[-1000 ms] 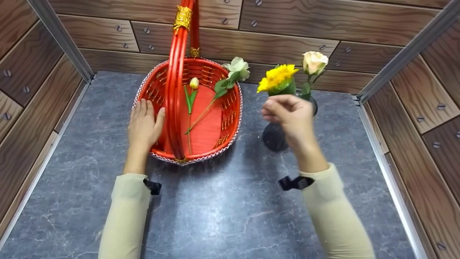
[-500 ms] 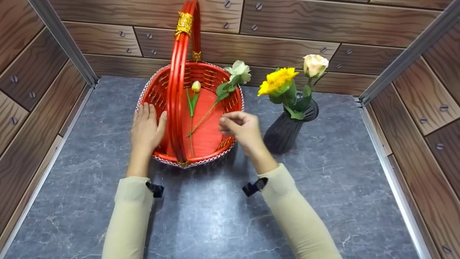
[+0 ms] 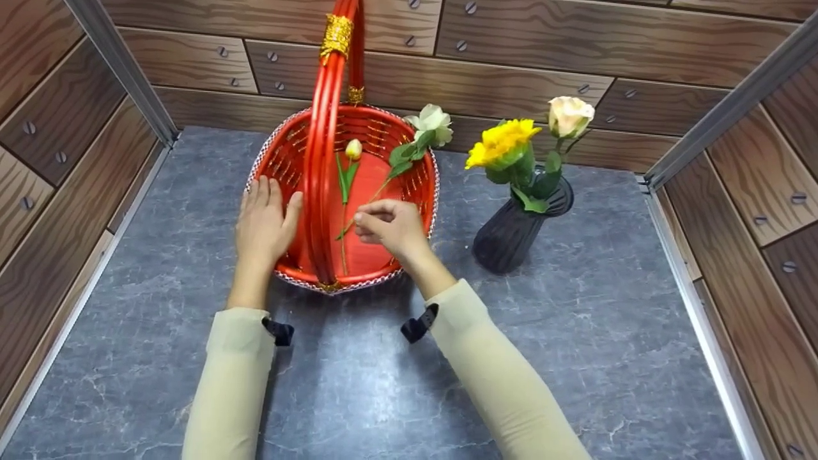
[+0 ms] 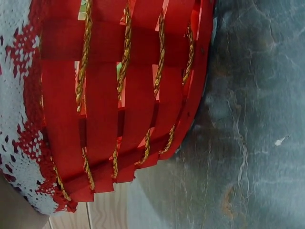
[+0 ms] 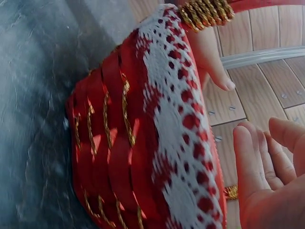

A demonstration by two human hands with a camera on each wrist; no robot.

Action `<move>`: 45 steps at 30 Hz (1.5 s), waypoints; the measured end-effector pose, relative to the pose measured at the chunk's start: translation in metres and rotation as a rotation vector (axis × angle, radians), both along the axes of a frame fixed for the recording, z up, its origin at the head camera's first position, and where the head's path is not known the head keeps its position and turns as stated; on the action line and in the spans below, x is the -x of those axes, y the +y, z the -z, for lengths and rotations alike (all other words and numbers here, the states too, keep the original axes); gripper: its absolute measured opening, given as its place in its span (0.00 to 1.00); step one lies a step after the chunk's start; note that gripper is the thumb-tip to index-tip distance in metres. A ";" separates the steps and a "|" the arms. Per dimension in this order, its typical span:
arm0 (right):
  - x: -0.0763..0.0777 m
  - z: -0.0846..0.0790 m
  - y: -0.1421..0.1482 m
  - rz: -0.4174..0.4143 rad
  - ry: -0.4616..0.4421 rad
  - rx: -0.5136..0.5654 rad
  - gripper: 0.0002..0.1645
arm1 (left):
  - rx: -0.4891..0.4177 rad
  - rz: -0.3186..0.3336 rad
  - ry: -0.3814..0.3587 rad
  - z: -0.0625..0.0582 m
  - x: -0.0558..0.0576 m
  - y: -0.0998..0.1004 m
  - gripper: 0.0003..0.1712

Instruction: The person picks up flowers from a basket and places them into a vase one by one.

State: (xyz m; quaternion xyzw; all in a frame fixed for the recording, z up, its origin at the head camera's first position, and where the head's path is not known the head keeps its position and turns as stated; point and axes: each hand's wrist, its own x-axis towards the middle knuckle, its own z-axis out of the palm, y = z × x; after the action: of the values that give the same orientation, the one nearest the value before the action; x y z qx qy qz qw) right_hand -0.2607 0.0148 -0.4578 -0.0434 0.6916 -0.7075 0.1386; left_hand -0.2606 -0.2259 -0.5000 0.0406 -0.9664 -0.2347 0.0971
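In the head view my left hand lies with straight fingers over the left rim of a red woven basket. My right hand hovers over the basket's right half, thumb near the bent forefinger; the right wrist view shows a gap between thumb and fingers, with nothing in it. Beneath it, a cream tulip lies on the basket floor. The stem of a white flower crosses the tulip's, and its bloom leans over the back right rim. The left wrist view shows only the basket's outer wall.
Right of the basket stands a dark ribbed vase holding a yellow sunflower and a pale peach rose. The basket's tall handle arches between my hands. Wood-patterned panels enclose the grey marbled tabletop.
My right hand has moved left from the vase to above the basket. The left hand stays on the rim. The whole head view has shifted slightly.
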 end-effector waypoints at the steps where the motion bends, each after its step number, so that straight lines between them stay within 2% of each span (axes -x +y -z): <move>1: 0.001 0.001 -0.002 -0.003 -0.009 -0.002 0.13 | -0.002 0.001 0.000 0.000 0.000 0.000 0.48; 7: 0.005 0.013 -0.013 -0.054 -0.089 -0.017 0.18 | -0.003 0.010 0.020 0.001 0.001 0.002 0.47; 11: 0.008 0.018 -0.018 -0.095 -0.148 -0.073 0.16 | -0.003 0.009 0.028 0.002 0.001 0.002 0.47; 16: 0.015 0.020 -0.024 -0.089 -0.240 -0.155 0.10 | -0.007 0.002 0.009 0.000 0.000 0.001 0.46; 20: 0.019 0.023 -0.027 -0.058 -0.277 -0.221 0.06 | -0.006 0.003 0.012 -0.002 0.001 0.002 0.45; 23: 0.020 0.026 -0.030 -0.065 -0.286 -0.268 0.06 | 0.001 -0.003 0.028 -0.002 0.000 0.001 0.45; 29: 0.017 0.029 -0.035 -0.070 -0.275 -0.358 0.07 | 0.000 0.001 0.005 -0.001 -0.001 0.000 0.50; 38: 0.018 0.032 -0.041 -0.110 -0.150 -0.684 0.13 | -0.001 0.004 0.014 0.000 0.000 0.001 0.46; 45: 0.021 0.038 -0.046 -0.123 -0.154 -0.714 0.12 | -0.006 0.004 0.007 0.000 0.000 0.000 0.46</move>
State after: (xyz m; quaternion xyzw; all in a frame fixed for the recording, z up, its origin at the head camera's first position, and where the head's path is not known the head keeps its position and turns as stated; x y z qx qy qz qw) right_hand -0.2815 -0.0310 -0.4955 0.0197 0.8784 -0.4133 0.2391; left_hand -0.2607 -0.2260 -0.4995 0.0378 -0.9654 -0.2377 0.0999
